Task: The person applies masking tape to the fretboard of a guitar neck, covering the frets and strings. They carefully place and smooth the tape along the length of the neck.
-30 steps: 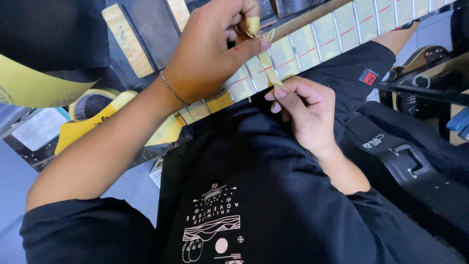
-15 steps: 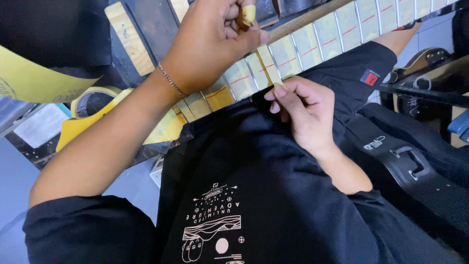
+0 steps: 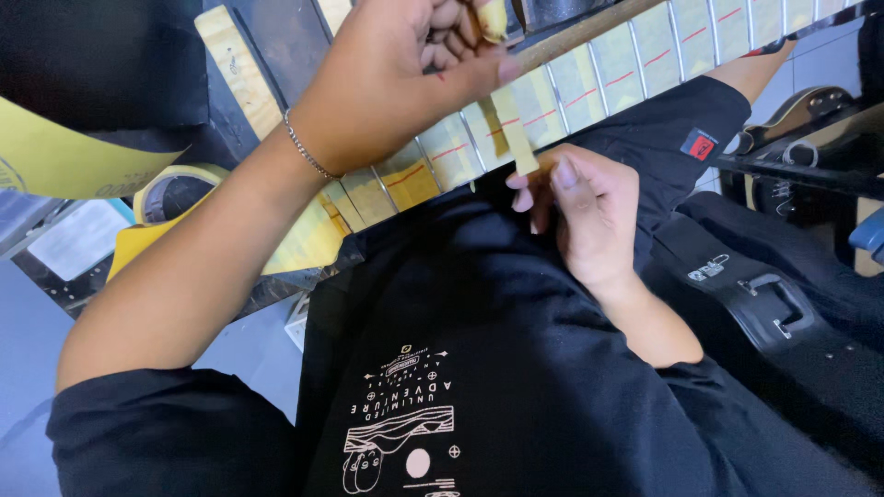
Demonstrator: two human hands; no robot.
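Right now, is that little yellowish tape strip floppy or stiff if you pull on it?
Probably floppy: the tape strip is thin and drapes over the fretboard edge, stretched between the left hand and right hand. It likely weighs almost nothing, pinched by fingers alone. It may tear easily.

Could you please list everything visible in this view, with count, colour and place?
guitar neck: one, fretboard masked in pale yellow tape with red marks, running across the top.
strip of masking tape: one, pale yellow, hanging from the neck between both hands.
masking tape roll: one, yellowish, left, behind the left forearm.
sandpaper sheet: one, yellow, far left.
guitar case: one, black, right, with a handle.
bracelet: one, silver, on the left wrist.
T-shirt: one, black with a pale print, centre bottom.
left hand: pinching the strip's top at the neck.
right hand: holding the strip's lower end.
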